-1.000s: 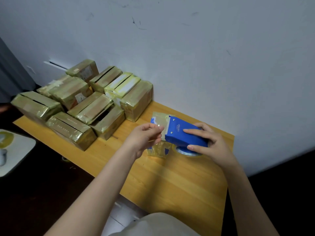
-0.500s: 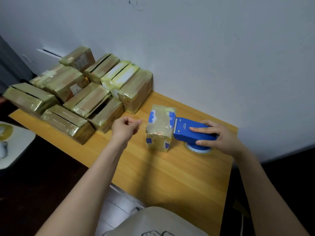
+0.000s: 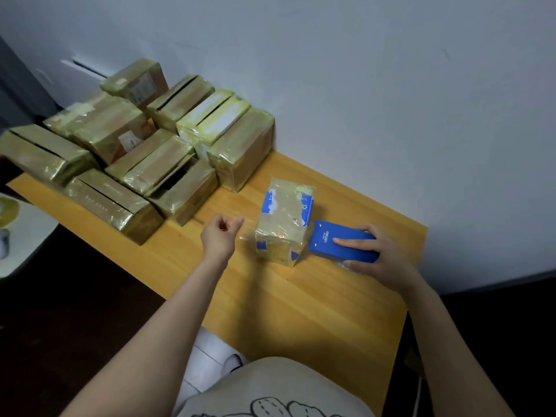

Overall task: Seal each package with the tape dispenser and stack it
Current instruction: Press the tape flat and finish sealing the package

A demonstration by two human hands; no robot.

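Package [image 3: 284, 224], a small carton with blue print, wrapped all over in glossy yellowish film, stands upright on the wooden worktop [image 3: 301, 296] between the two hands. Its flaps are closed and its contents are hidden.

Right hand [image 3: 376, 254] grips the blue tape dispenser [image 3: 340, 242]. The forefinger lies straight along the top and the thumb is curled under the near side. The dispenser's front edge is just beside the package's right face; whether they touch cannot be told.

Left hand [image 3: 221, 236] is to the left of the package, apart from it, with the fingers curled and thumb and forefinger pinched together. A faint clear tape strip [image 3: 248, 233] appears to run from this pinch to the package's left face.

Pile of packages [image 3: 129, 155] fills the far left of the worktop against the wall [image 3: 361, 85]. These are film-wrapped cartons lying side by side, with a few resting on others. Several have a dark slit between the top flaps, widest on one gaping carton [image 3: 183, 191] at the pile's near right. Only shadow shows inside the slits, so what the cartons hold cannot be told.
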